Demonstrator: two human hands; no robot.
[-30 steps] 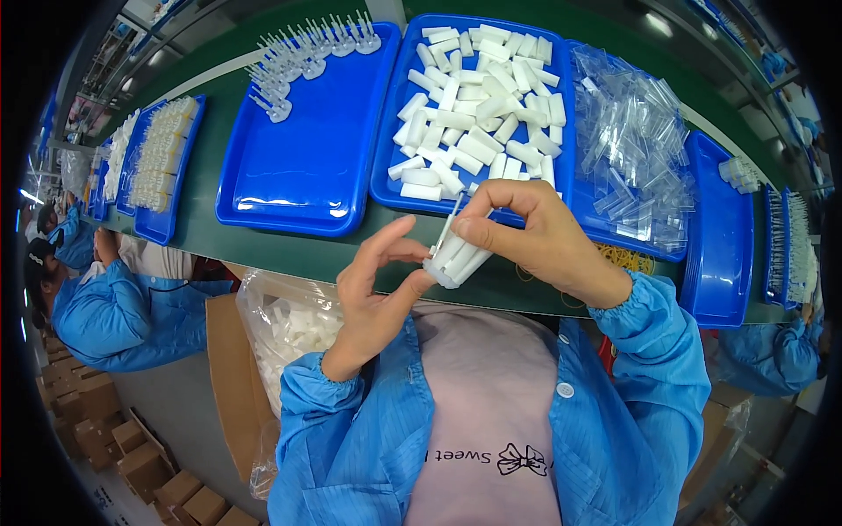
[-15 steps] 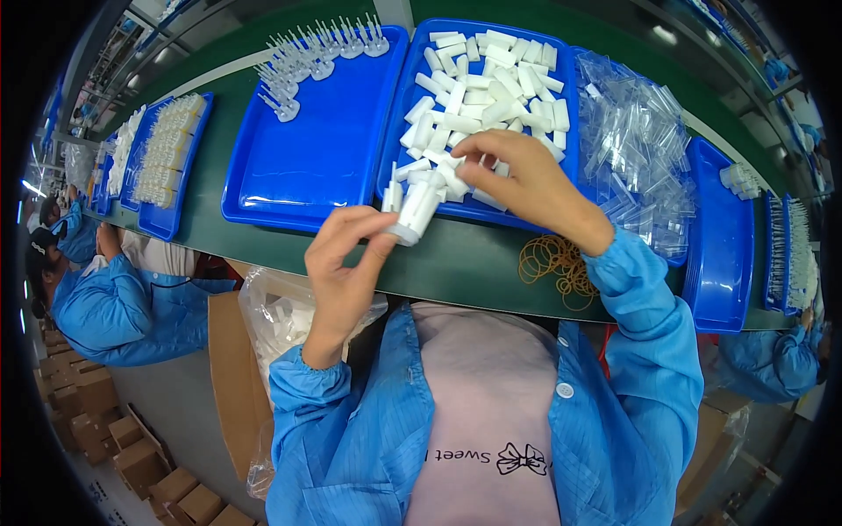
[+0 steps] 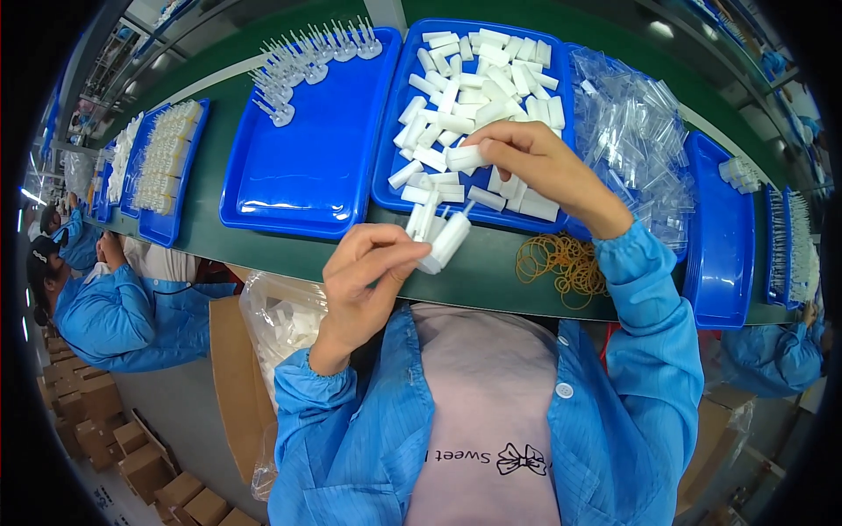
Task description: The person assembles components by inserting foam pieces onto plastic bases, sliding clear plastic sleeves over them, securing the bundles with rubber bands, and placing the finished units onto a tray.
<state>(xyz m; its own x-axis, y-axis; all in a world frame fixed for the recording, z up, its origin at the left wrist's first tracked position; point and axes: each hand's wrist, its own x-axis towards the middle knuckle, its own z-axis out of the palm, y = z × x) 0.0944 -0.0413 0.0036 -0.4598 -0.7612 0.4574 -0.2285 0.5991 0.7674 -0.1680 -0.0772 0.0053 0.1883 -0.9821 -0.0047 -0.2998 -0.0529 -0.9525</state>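
Pinched between the thumb and fingers of my left hand [image 3: 364, 276] is a clear pronged base [image 3: 431, 266], tilted, with white cylindrical sleeves [image 3: 451, 239] on some of its prongs. At least one thin prong sticks up bare. My right hand [image 3: 553, 171] grips one white sleeve [image 3: 465, 158] by its end, above and right of the base and apart from it. Under that hand lies a blue tray [image 3: 393, 145] heaped with loose white sleeves [image 3: 474, 92]. More clear pronged bases [image 3: 307, 60] stand along the far edge of another blue tray [image 3: 294, 171] on the left.
Clear plastic pieces [image 3: 627, 131] fill a tray on the right. Tan rubber bands [image 3: 566, 270] lie near the table's front edge. Farther right is a blue tray [image 3: 719, 237] with a few parts. Below the table, left, sits a cardboard box [image 3: 235, 377]; a co-worker [image 3: 114, 298] is beyond it.
My right hand has lifted a white sleeve out of the heap. My left hand has shifted slightly right and down with the base, which is now turned, its sleeves leaning right.
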